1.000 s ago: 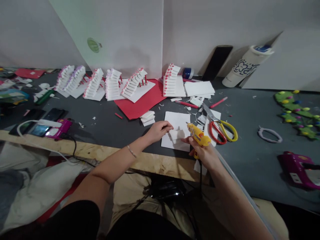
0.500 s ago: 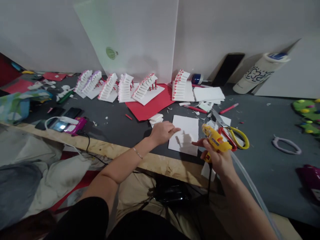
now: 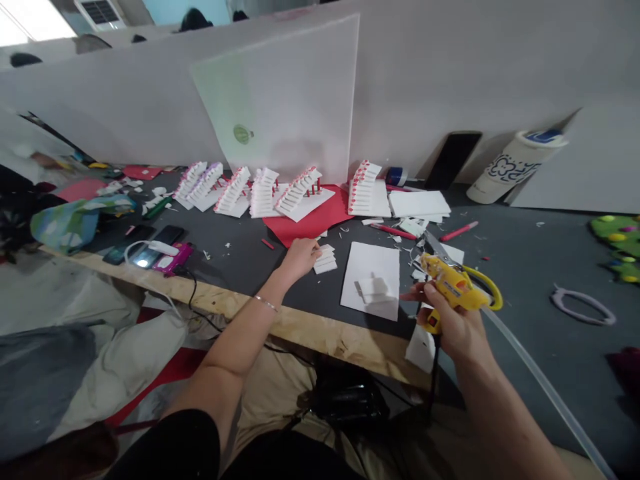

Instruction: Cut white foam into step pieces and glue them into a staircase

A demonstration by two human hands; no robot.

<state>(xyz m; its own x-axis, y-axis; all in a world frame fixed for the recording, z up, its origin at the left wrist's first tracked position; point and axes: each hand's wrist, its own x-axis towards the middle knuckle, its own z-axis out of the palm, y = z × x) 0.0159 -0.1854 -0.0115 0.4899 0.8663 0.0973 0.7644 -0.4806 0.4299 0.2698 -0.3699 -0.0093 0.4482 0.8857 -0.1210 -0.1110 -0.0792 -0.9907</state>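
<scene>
My right hand [image 3: 463,327] is wrapped round a yellow hot glue gun [image 3: 453,283], its index finger stretched to the left. A long clear glue stick [image 3: 540,387] trails out of the gun's back. My left hand [image 3: 300,259] has its fingers curled together at the left end of several small white strips [image 3: 326,260]; whether one is between the fingertips is hidden. Between the hands lies a white board [image 3: 357,267], with a smaller white piece [image 3: 374,289] on it. Yellow-handled scissors [image 3: 487,280] lie partly behind the glue gun.
Small white stair models [image 3: 295,193] with coloured dots line the back, some by red paper [image 3: 285,230]. Red pens [image 3: 395,231], a white tumbler [image 3: 505,167] and a hair tie [image 3: 583,305] lie rightward. Phones and a magenta device [image 3: 173,260] with a cable are left. The wooden edge [image 3: 320,332] runs in front.
My left hand has moved left from above the white board to the small strips. My right hand has drawn the glue gun slightly right, away from the board. The view has tilted up.
</scene>
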